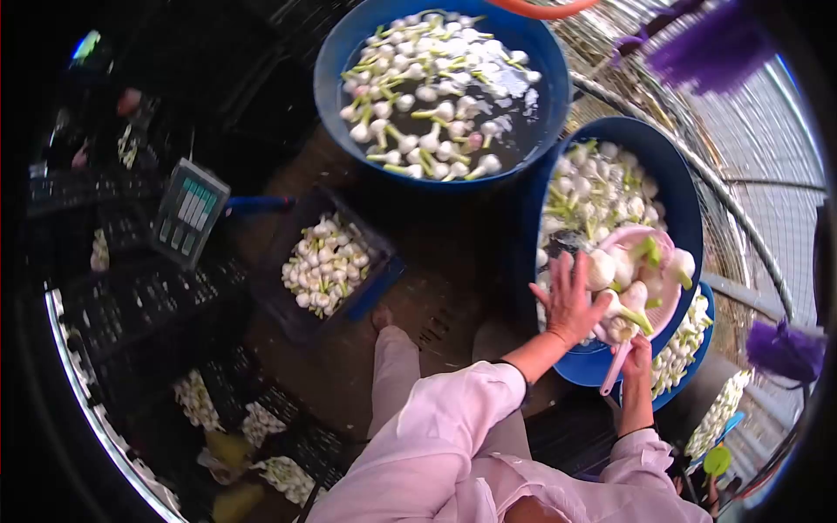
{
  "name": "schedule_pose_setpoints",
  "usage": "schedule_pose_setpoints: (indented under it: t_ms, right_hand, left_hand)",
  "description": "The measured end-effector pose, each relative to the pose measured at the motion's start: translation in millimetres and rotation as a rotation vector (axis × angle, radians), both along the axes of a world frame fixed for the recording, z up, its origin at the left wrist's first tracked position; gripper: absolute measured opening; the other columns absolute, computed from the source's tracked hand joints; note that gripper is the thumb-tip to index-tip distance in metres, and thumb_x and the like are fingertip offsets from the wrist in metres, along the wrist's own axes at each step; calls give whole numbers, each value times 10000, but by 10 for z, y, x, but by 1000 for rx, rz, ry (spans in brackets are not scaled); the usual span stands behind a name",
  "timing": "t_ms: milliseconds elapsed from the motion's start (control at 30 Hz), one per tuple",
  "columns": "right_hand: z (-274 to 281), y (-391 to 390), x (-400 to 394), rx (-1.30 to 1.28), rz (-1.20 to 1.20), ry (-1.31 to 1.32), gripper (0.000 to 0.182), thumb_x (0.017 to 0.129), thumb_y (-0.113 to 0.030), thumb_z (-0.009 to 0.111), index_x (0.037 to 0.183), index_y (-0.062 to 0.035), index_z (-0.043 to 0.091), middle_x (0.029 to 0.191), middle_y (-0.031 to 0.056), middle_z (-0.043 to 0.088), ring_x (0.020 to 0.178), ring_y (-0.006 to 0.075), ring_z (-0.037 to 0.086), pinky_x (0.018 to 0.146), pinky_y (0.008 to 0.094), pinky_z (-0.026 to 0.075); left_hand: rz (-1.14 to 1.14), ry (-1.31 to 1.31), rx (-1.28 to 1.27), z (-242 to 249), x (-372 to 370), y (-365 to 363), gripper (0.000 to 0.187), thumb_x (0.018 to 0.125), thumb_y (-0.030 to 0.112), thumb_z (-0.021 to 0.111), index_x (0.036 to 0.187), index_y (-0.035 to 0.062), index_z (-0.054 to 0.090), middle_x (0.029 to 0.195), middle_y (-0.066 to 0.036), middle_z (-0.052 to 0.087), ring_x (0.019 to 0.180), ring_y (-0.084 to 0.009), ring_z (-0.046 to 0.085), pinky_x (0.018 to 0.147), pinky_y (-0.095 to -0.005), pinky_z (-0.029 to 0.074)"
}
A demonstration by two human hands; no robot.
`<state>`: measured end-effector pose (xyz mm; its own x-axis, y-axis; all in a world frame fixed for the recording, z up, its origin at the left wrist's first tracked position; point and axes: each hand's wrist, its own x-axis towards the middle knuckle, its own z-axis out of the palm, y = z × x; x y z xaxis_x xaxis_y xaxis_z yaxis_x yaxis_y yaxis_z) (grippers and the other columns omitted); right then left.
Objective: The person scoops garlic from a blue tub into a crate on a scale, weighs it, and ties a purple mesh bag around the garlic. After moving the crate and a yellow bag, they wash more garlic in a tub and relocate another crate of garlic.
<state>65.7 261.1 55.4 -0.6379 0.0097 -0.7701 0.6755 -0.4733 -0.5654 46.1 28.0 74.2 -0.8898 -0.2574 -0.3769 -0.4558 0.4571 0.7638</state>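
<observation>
My right hand (638,357) is wrapped round the handle of a pink scoop (616,370) at the near rim of a blue tub (684,170). Large garlic bulbs (635,295) with short green stems fill the scoop's bowl. My left hand (571,305), fingers spread, lies against the left side of these bulbs. Under and beyond the scoop, many more garlic bulbs (602,187) float in the tub's water.
A larger blue tub (327,87) of water and floating garlic stands ahead. Left of my legs, a dark crate (292,322) of garlic sits by a scale display (190,213). Another blue basin (708,336) of garlic is at right. Black crates (157,305) line the left.
</observation>
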Motion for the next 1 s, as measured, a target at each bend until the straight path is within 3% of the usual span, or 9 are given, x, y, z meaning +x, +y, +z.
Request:
schedule_pose_setpoints:
  t_ms: [100,433,500,567,633,700,833,967,1000]
  right_hand:
    - [268,-321,78,155,29,94,391,741,-77,472,1117,14,417,981,172,550,721,294,591,455,391,517]
    - [874,-2780,340,208,493,249,612,741,-192,583,1263,-76,285,1030,134,525,737,266,588,447,340,511]
    - [687,-3307,346,109,650,168,595,750,-202,570,1265,-91,294,1092,125,504,875,264,566,597,367,517]
    - [454,-4139,462,283,716,465,593,768,-184,578,1268,-48,289,1110,126,489,881,255,564,634,366,503]
    - [344,-4915,526,1258,1186,1275,566,784,-180,573,1267,-50,308,1146,140,474,978,274,525,718,351,485]
    - [-196,-5164,565,634,1106,1124,542,770,-111,550,1263,-85,327,1182,164,444,1037,326,482,741,388,475]
    - [-619,-5718,719,1172,1553,1529,478,771,-30,487,1233,-91,377,1239,233,377,1088,382,437,843,379,428]
    - [-608,-5687,821,1138,1138,1322,453,800,-50,481,1237,-47,360,1242,203,389,1105,334,436,870,360,409]
    - [-562,-5591,795,883,967,1192,501,804,-102,519,1253,-9,318,1240,148,392,1126,277,403,933,333,324]
  left_hand:
    - [362,287,718,80,18,-90,711,745,184,592,1304,56,172,1254,-201,281,1170,-325,298,983,-334,249]
    - [883,576,1259,308,1183,-2145,658,806,45,472,1331,121,82,1283,-83,271,1174,-189,291,986,-295,238]
    - [1035,552,1151,237,1516,-2739,634,813,117,484,1324,168,113,1280,-56,285,1176,-187,295,981,-350,246]
    - [1248,253,1305,120,1838,-3330,609,807,267,498,1307,217,154,1288,-33,287,1190,-195,293,968,-447,233]
    - [1403,215,1324,-337,2107,-3696,619,782,397,492,1295,242,183,1306,-39,273,1221,-228,259,956,-515,195]
    - [1520,200,1369,-880,2336,-3990,627,786,408,473,1310,215,188,1350,-63,222,1248,-261,212,976,-502,164]
    - [1651,65,1356,-1678,2596,-4190,643,805,432,434,1330,164,179,1395,-71,140,1234,-259,236,980,-476,168]
    - [1672,-83,1234,-1840,2561,-3955,598,789,415,457,1297,184,243,1364,-54,207,1173,-255,331,918,-473,258]
    - [1622,-141,1180,-1662,2482,-3881,583,785,411,465,1286,191,262,1352,-47,226,1160,-255,348,904,-472,273]
